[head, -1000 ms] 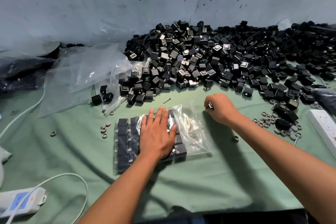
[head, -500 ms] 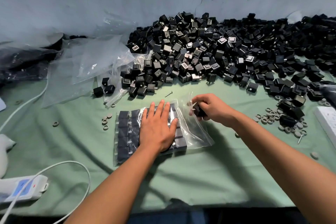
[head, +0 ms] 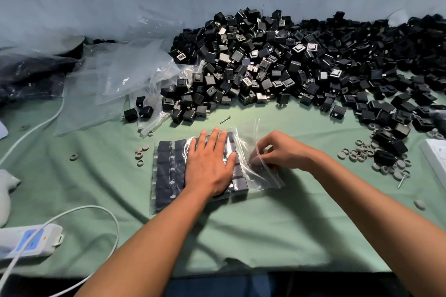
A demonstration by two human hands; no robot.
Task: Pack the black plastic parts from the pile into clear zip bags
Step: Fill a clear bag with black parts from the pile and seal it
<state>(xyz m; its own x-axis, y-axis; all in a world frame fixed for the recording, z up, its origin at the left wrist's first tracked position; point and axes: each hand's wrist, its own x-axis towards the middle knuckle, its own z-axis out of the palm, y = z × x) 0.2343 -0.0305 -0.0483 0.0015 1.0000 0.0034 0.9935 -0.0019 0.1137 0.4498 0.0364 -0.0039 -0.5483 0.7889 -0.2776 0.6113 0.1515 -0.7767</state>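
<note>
Now a part has been carried from the pile [head: 301, 60] into the bag's [head: 265, 176] mouth by the curled right hand [head: 277, 152]; the flat left hand [head: 210, 164] presses the packed rows, nearly full, on the desk [head: 265, 236].

We see two bare forearms, no sleeves reaching the wrists, and our left hand [head: 209, 168] and right hand [head: 281, 152] without gloves, rings or watch.
</note>
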